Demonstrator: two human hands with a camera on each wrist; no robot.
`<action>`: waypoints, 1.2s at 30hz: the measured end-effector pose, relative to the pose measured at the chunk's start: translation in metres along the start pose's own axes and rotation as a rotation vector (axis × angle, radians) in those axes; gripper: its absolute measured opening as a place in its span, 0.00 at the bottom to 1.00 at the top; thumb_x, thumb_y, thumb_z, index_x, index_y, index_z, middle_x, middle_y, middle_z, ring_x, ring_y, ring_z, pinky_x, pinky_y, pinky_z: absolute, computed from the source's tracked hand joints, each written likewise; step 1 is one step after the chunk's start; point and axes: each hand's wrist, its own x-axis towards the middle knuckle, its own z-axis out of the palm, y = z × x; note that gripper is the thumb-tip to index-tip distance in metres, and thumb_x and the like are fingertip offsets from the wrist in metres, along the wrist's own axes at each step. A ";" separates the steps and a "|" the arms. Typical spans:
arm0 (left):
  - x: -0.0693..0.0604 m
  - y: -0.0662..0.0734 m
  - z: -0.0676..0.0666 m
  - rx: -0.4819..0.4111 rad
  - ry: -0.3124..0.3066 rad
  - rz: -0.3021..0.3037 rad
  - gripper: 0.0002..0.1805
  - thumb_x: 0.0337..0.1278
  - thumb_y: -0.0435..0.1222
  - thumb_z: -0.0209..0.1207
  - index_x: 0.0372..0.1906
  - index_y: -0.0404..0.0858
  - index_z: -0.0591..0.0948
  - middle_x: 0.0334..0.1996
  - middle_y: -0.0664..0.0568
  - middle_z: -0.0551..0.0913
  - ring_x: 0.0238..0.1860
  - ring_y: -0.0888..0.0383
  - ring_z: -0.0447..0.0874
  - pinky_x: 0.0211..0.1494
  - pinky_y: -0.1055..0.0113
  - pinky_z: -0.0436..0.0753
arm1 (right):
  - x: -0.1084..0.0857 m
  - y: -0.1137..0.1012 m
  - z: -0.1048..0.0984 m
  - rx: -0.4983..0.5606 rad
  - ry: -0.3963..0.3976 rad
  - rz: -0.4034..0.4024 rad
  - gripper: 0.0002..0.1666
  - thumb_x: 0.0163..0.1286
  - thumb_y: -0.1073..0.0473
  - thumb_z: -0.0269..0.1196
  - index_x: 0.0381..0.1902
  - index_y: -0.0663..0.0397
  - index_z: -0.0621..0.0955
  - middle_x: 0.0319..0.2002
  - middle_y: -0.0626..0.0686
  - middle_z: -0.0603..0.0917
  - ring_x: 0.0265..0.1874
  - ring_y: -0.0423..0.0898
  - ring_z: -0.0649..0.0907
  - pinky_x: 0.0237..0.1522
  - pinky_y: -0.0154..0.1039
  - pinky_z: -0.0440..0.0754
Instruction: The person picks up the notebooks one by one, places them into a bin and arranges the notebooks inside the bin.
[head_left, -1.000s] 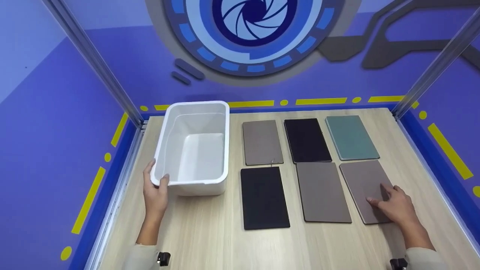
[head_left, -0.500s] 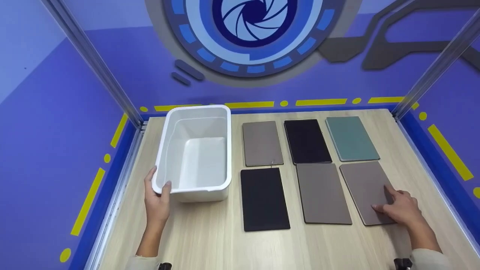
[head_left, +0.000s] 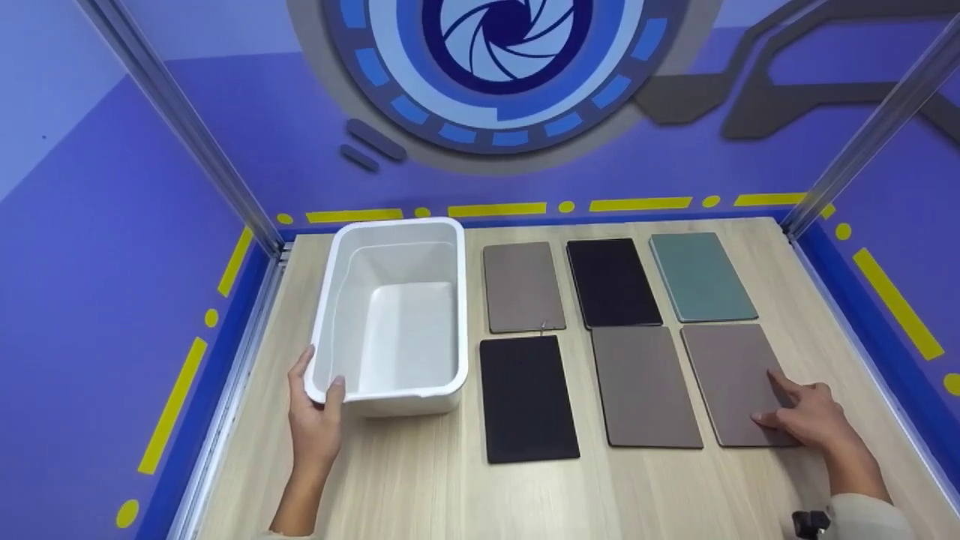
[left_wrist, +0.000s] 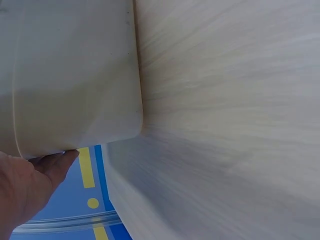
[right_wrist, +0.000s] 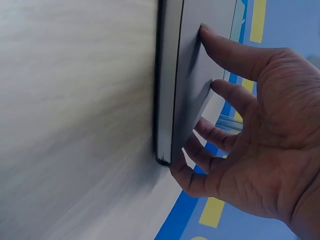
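My left hand [head_left: 315,420] grips the near left corner of a white plastic bin [head_left: 427,409], thumb over the rim and fingers outside. The bin's inside is bare, and in the left wrist view its wall [left_wrist: 75,75] stands on the table. My right hand [head_left: 814,416] touches a taupe notebook [head_left: 731,382] at the near right. In the right wrist view the thumb [right_wrist: 235,55] and index finger rest on its cover, and the other fingers lie along its edge. The notebook lies flat on the table.
Left of that notebook lie a grey-brown notebook [head_left: 646,386] and a black one [head_left: 529,397]. Behind them are a taupe notebook [head_left: 523,285], a black notebook [head_left: 613,281] and a green notebook [head_left: 703,276]. Purple-blue panels [head_left: 225,135] border the wooden table [head_left: 525,502].
My left hand and the white bin have moved toward the table's near side. The near right notebook has turned slightly straighter, while my right hand has shifted a little to the right.
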 end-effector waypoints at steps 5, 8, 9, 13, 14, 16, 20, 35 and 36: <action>-0.004 -0.003 0.004 0.012 0.031 0.026 0.36 0.74 0.31 0.58 0.82 0.43 0.63 0.80 0.40 0.68 0.77 0.44 0.69 0.67 0.86 0.66 | 0.000 0.001 -0.002 0.008 -0.016 0.016 0.66 0.66 0.43 0.73 0.83 0.64 0.47 0.67 0.90 0.52 0.64 0.89 0.62 0.67 0.81 0.65; -0.004 -0.003 0.004 0.010 0.034 0.029 0.36 0.74 0.32 0.57 0.83 0.43 0.63 0.79 0.41 0.69 0.75 0.46 0.70 0.66 0.86 0.67 | 0.001 0.002 -0.003 0.011 -0.014 0.012 0.66 0.65 0.43 0.73 0.83 0.64 0.48 0.68 0.90 0.51 0.65 0.91 0.60 0.67 0.82 0.63; -0.004 -0.004 0.004 0.011 0.033 0.029 0.36 0.75 0.32 0.57 0.83 0.43 0.63 0.79 0.41 0.69 0.75 0.47 0.70 0.66 0.86 0.67 | 0.001 0.002 -0.003 0.016 -0.013 0.011 0.65 0.66 0.43 0.73 0.83 0.64 0.48 0.68 0.90 0.51 0.65 0.91 0.60 0.67 0.82 0.62; -0.004 -0.002 0.004 0.012 0.025 0.022 0.36 0.75 0.34 0.57 0.83 0.43 0.62 0.80 0.40 0.68 0.75 0.45 0.69 0.66 0.87 0.66 | 0.003 0.004 -0.003 0.034 -0.026 0.007 0.65 0.66 0.43 0.73 0.83 0.63 0.47 0.68 0.89 0.50 0.66 0.90 0.59 0.68 0.82 0.60; -0.003 -0.002 0.004 0.013 0.023 0.021 0.36 0.75 0.34 0.57 0.83 0.44 0.62 0.80 0.40 0.68 0.76 0.44 0.69 0.66 0.87 0.66 | 0.004 0.004 -0.004 0.038 -0.029 0.009 0.66 0.66 0.43 0.73 0.83 0.63 0.46 0.68 0.89 0.50 0.66 0.90 0.58 0.69 0.82 0.60; -0.003 -0.002 0.004 0.010 0.020 0.014 0.36 0.75 0.34 0.57 0.83 0.44 0.62 0.80 0.40 0.67 0.76 0.44 0.69 0.66 0.87 0.66 | 0.005 0.005 -0.004 0.047 -0.037 0.010 0.66 0.65 0.43 0.74 0.83 0.63 0.46 0.68 0.90 0.50 0.67 0.91 0.58 0.70 0.82 0.59; -0.003 -0.004 0.005 0.015 0.018 0.007 0.36 0.75 0.34 0.57 0.83 0.44 0.62 0.81 0.40 0.67 0.78 0.44 0.68 0.66 0.87 0.65 | 0.007 0.005 -0.005 0.058 -0.052 0.014 0.66 0.65 0.46 0.74 0.83 0.62 0.45 0.69 0.90 0.49 0.68 0.91 0.56 0.71 0.82 0.58; -0.005 -0.008 0.003 0.006 0.028 0.018 0.36 0.75 0.33 0.57 0.83 0.45 0.63 0.81 0.42 0.67 0.77 0.45 0.68 0.67 0.87 0.66 | 0.013 0.009 -0.005 0.089 -0.098 -0.037 0.63 0.67 0.53 0.72 0.82 0.64 0.44 0.67 0.92 0.47 0.70 0.90 0.51 0.72 0.82 0.52; -0.004 -0.007 0.003 0.005 0.032 0.019 0.36 0.75 0.33 0.58 0.83 0.45 0.63 0.81 0.42 0.68 0.77 0.45 0.69 0.67 0.87 0.66 | 0.013 0.009 -0.005 0.094 -0.096 -0.042 0.62 0.67 0.54 0.72 0.82 0.64 0.44 0.68 0.93 0.46 0.71 0.91 0.51 0.72 0.82 0.52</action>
